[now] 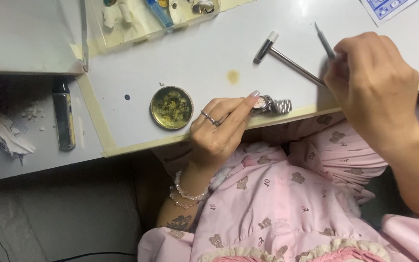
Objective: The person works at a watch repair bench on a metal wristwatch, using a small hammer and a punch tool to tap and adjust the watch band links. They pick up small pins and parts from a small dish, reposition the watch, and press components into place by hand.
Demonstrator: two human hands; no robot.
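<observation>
My left hand (221,127) pinches a small wristwatch (270,104) with a metal link band at the front edge of the white table (180,58); thumb and forefinger hold the watch case. My right hand (372,85) is raised to the right and grips a thin grey metal tool (325,41) that points up and to the left. A small hammer (287,59) with a white and black head lies on the table, its metal handle running under my right hand.
A round brass-coloured tin lid (171,107) lies left of my left hand. A clear plastic tray (144,19) of small parts stands at the back. A dark lighter-shaped object (64,114) lies on the lower grey surface at left, next to paper scraps (3,133).
</observation>
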